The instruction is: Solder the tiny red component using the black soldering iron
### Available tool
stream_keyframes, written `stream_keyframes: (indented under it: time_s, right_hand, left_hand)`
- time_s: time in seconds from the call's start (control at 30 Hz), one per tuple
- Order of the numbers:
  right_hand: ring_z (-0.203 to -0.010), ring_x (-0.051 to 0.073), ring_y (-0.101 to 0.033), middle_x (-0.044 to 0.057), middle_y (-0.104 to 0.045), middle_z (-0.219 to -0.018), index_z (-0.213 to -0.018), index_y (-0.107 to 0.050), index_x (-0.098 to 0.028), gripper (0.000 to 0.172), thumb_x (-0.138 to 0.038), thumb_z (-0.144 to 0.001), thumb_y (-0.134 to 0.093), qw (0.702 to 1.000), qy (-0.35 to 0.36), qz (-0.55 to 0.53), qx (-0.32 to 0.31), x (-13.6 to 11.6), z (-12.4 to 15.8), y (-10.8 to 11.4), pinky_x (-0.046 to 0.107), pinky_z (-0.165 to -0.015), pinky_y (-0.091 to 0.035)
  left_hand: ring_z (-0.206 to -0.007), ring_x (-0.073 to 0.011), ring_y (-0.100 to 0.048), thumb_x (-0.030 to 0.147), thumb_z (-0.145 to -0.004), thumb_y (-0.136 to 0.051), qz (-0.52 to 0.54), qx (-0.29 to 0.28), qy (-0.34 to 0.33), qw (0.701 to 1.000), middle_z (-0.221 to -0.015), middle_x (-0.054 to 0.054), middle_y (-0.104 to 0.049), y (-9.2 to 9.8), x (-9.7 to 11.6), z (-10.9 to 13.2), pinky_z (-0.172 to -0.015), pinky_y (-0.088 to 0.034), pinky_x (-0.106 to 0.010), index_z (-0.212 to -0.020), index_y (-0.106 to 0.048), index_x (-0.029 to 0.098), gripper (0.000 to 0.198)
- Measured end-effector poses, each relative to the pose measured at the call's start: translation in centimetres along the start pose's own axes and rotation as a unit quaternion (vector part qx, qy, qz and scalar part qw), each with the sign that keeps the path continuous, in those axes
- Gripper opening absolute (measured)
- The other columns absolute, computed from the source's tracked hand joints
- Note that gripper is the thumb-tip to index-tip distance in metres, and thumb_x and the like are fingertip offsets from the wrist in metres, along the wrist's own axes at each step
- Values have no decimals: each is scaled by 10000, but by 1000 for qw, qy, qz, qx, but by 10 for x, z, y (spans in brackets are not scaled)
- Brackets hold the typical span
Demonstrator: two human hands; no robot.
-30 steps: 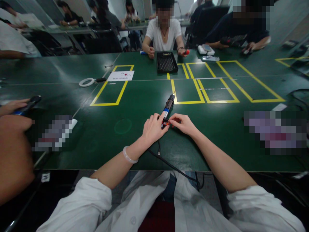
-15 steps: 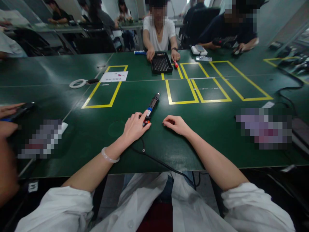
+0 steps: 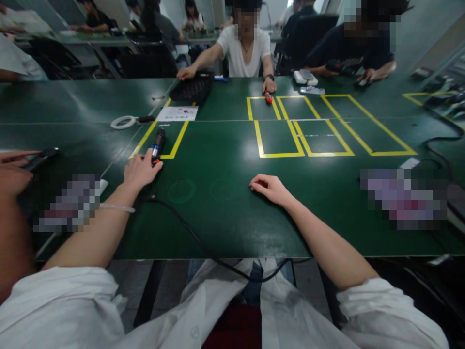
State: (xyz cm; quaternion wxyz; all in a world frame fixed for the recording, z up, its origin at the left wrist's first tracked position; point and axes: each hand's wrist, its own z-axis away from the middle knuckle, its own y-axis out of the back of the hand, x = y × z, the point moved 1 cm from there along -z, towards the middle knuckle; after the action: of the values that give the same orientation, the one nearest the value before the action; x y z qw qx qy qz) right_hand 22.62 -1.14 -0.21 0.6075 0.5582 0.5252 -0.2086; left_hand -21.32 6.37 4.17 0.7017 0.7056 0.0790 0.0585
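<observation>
My left hand (image 3: 141,170) is closed around the rear end of a corded electric screwdriver (image 3: 159,141), black with a blue band and an orange-red part. The tool lies over the front of the left yellow-taped rectangle (image 3: 180,139), its tip pointing away from me. From its rear a black cable (image 3: 189,232) runs across the green table and over the front edge towards my lap. My right hand (image 3: 268,188) rests on the tabletop with its fingers loosely curled in; nothing shows in them. A white paper card (image 3: 178,113) lies just beyond the tool.
Across the table a person's hands touch a black tray (image 3: 191,87) and a red-handled tool (image 3: 268,97). More yellow-taped rectangles (image 3: 281,155) mark the table. A white cable coil (image 3: 123,122) lies left. Blurred-out objects flank me, and another person's arm (image 3: 14,179) is at far left.
My left hand has moved left with the electric screwdriver to the left taped rectangle, pulling the cable along. The person opposite has shifted the black tray to that rectangle's far end. My right hand stays put.
</observation>
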Motion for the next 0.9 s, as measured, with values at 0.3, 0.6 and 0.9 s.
stream_keyframes:
  time_s: [0.3,0.6,0.9]
  right_hand:
    - [-693,147,-619,48,-707,-792,-901,-678,-147,207,-326,-902,-575,1000,-5,2,-3,2,0,1,268,-679,-460]
    - [-692,141,-605,38,-707,-788,-896,-682,-150,198,-319,-903,-580,1000,3,11,-6,2,0,0,262,-680,-446]
    - [-693,146,-607,42,-711,-795,-900,-682,-153,202,-327,-906,-579,1000,0,11,-9,1,-1,0,265,-675,-448]
  left_hand:
    - [-1176,-318,-342,562,-972,-333,8,-52,97,994,-1467,-211,-361,-1,-60,-53,-965,-280,-439,-1541,-249,103,736]
    - [-1175,-324,-375,460,-961,-425,-20,34,59,997,-1422,-252,-397,-9,-47,-42,-953,-270,-414,-1506,-295,35,703]
    - [-1006,-253,-410,377,-963,-422,-17,85,59,994,-1162,-172,-550,-13,-47,-41,-882,-270,-366,-1444,-420,24,596]
